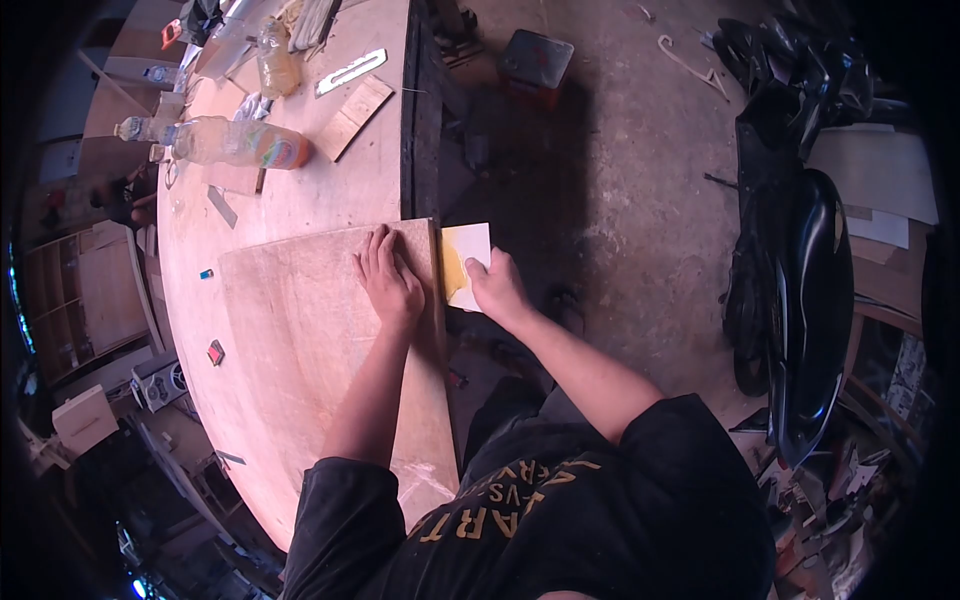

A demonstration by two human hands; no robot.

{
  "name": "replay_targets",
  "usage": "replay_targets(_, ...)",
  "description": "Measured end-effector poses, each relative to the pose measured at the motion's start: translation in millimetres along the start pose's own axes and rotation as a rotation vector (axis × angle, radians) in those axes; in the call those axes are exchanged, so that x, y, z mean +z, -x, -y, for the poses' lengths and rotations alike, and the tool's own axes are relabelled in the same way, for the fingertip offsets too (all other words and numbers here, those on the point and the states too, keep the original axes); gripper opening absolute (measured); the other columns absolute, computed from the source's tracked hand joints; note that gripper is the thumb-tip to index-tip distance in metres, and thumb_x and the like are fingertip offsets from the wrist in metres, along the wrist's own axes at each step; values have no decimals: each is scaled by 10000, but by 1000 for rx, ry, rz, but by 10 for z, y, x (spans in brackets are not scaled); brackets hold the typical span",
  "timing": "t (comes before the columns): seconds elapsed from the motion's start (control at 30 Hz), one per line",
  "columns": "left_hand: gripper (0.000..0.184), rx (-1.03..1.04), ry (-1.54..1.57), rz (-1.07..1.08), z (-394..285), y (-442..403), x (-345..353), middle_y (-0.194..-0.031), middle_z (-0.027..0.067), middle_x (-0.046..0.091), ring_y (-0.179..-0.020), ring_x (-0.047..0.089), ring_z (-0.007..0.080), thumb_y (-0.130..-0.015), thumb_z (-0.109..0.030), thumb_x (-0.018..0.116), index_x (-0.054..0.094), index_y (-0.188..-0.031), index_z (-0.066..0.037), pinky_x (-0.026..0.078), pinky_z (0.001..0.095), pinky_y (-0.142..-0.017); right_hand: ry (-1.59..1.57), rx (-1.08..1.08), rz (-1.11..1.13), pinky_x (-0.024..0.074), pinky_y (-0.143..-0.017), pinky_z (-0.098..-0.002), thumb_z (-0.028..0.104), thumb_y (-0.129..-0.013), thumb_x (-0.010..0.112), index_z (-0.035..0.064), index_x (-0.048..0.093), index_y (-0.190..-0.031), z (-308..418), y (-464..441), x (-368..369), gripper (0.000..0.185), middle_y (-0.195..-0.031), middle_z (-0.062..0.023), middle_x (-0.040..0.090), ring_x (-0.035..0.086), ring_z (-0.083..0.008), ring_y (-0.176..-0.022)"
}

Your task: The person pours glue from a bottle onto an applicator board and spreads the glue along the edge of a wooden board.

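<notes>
My left hand (390,283) lies on top of a thick wooden panel (310,310), near its far right corner, fingers stretched out. In my right hand (500,287) is a flat white card (478,242), pinched with the thumb on its upper face. A yellow smear, like glue, covers the card's left part. That side of the card meets or nearly meets the panel's right edge; whether they touch I cannot tell.
The panel rests on a workbench (200,300). Bottles (240,141) (278,60), a wood offcut (356,117) and a slotted metal piece (351,72) lie at its far end. A black motorcycle (810,290) stands right; a lidded bucket (536,62) sits on the floor. A person (125,200) is far left.
</notes>
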State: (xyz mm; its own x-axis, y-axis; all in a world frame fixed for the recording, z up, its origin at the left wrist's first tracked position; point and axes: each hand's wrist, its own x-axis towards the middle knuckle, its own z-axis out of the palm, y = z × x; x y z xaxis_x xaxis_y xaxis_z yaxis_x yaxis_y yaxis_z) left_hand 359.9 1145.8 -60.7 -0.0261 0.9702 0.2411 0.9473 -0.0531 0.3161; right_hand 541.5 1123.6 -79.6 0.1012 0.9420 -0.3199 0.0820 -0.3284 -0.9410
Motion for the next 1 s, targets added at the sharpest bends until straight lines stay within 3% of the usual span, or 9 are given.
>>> replay_targets(0.13,429,-21,21,-8,48,11,31,-1518,104,576,-1484,445,339,-976,-25,498,610,-1382,-108,168,612,-1259,123,89,10,531,-887,-610,168,-983,582,-85,628,-1037,327,73,95,263,-966,-377,691,669,-558,-982)
replay_targets(0.37,409,5,15,-31,101,31,64,-1501,88,600,-1477,457,332,-977,-29,517,641,-1358,-110,188,628,-1239,262,157,111,552,-892,-603,132,-970,563,-73,603,-1066,700,91,256,230,-941,-387,688,679,-551,-985)
replay_targets(0.43,411,1,17,-27,173,26,111,-1501,81,604,-1474,461,326,-979,-36,523,649,-1363,-112,191,626,-1237,272,132,206,569,-891,-597,140,-957,567,-84,578,-1115,787,163,332,274,-1012,-385,698,701,-536,-982)
replay_targets(0.5,418,13,34,-23,244,49,145,-1502,75,606,-1472,465,320,-979,-40,529,655,-1370,-115,191,625,-1237,325,133,251,554,-918,-600,107,-956,556,-86,505,-1191,878,229,409,309,-965,-392,684,677,-562,-970)
replay_targets(0.7,466,23,53,-8,297,56,159,-1512,75,600,-1473,463,317,-958,-16,520,661,-1389,-123,178,629,-1245,291,139,296,557,-897,-594,94,-950,564,-94,545,-1109,887,269,332,247,-1017,-401,676,678,-555,-1006)
replay_targets(0.8,478,9,77,-14,185,32,87,-1508,81,599,-1475,459,322,-935,8,509,659,-1373,-113,167,632,-1250,291,51,215,562,-882,-556,56,-935,573,-116,578,-1075,693,301,109,222,-1026,-383,685,677,-538,-1024)
replay_targets(0.9,480,1,50,-9,121,14,48,-1499,87,594,-1477,453,332,-913,25,500,643,-1354,-101,159,632,-1254,45,-21,88,564,-886,-468,12,-924,581,-123,612,-1108,261,248,-142,231,-1049,-320,717,712,-459,-1042)
replay_targets(0.97,478,1,21,-15,76,16,50,-1493,91,589,-1477,451,340,-902,32,496,627,-1343,-96,154,631,-1257,13,-90,-4,572,-789,-544,18,-894,548,-123,596,-985,246,192,-243,174,-949,-368,689,691,-531,-947)
replay_targets(1.0,480,-2,12,-7,55,18,43,-1493,92,587,-1477,450,344,-899,32,494,621,-1344,-95,153,630,-1258,32,25,78,564,-913,-427,7,-934,567,-121,622,-1144,165,135,-272,252,-1085,-293,736,737,-389,-1060)
